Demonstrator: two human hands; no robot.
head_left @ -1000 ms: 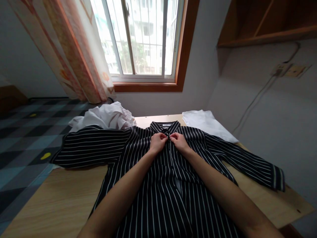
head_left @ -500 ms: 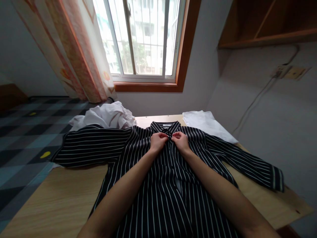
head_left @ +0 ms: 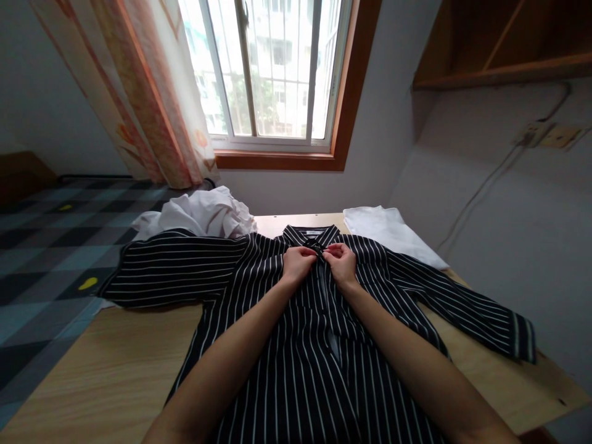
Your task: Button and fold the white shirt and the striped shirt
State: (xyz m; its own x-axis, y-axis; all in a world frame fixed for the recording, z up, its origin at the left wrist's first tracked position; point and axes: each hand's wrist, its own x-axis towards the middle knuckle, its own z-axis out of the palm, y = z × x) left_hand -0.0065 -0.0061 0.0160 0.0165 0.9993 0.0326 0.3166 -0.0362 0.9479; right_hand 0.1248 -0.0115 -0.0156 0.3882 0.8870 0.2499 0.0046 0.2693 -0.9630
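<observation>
A black shirt with white stripes (head_left: 287, 345) lies face up, its collar (head_left: 311, 234) pointing toward the window and both sleeves spread sideways. Just below the collar, my left hand (head_left: 298, 264) pinches the left front edge. My right hand (head_left: 341, 265) pinches the opposite front edge close beside it, the fingertips of both nearly meeting. Any button between the fingers is too small to make out. Lower down, the shirt front parts in a narrow gap.
The shirt rests on a wooden board (head_left: 115, 364). Behind its left sleeve is a crumpled white cloth (head_left: 203, 213); a folded white cloth (head_left: 391, 234) lies at the back right. A checked bedspread (head_left: 37, 265) is on the left. A cable (head_left: 481, 191) hangs down the right wall.
My hands stay at the shirt's upper front, with the right fingers shifted slightly and the front edges lifted a little. The whole view has moved slightly.
</observation>
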